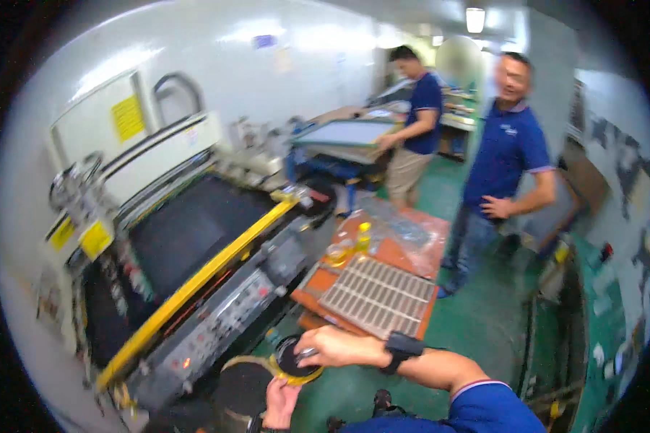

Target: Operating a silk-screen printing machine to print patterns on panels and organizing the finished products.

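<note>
Yellow-rimmed black container (pixel 305 379) is at lower centre of the frame, touched by the left hand (pixel 282 399), whose grip I cannot tell; the right hand (pixel 332 347) pinches a small grey thing (pixel 308 352) over it. Near are a round dark-topped thing (pixel 244 390), a slotted panel (pixel 378 296), and a yellow-barred machine (pixel 227 317) closing off the left.

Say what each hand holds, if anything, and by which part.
Left hand: tub, apparently by its near edge. Right hand: small grey thing; which part, I can't tell.
</note>
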Tool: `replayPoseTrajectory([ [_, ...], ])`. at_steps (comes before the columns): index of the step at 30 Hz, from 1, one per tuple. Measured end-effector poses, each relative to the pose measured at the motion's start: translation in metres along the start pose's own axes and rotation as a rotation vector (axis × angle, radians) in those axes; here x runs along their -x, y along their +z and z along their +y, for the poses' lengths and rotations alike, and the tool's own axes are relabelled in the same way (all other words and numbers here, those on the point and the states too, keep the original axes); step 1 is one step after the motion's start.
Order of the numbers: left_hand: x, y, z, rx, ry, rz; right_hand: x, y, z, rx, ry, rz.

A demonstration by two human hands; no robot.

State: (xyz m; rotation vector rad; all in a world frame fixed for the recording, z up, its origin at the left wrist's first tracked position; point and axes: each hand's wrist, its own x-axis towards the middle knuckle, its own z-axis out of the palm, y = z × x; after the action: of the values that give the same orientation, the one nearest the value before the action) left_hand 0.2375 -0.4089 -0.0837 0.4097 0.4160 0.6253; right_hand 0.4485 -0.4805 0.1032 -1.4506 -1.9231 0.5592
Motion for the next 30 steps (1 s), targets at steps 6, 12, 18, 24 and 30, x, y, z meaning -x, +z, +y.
replayPoseTrajectory([
  [6, 0.007, -0.008, -0.002, 0.000, 0.006, -0.008, -0.005, -0.004, -0.018, 0.087, -0.034, -0.015],
  [12, 0.020, -0.017, -0.010, -0.007, 0.036, -0.005, -0.007, 0.004, -0.023, 0.058, -0.031, -0.013],
  [18, 0.023, -0.017, -0.009, -0.006, 0.014, 0.036, -0.011, 0.010, -0.026, 0.060, -0.050, -0.058],
  [24, 0.035, -0.014, 0.008, -0.053, 0.102, 0.035, -0.040, -0.035, -0.069, 0.017, 0.070, -0.049],
  [30, 0.025, 0.011, 0.015, -0.066, 0.070, -0.003, -0.037, -0.018, -0.050, 0.096, 0.047, -0.117],
])
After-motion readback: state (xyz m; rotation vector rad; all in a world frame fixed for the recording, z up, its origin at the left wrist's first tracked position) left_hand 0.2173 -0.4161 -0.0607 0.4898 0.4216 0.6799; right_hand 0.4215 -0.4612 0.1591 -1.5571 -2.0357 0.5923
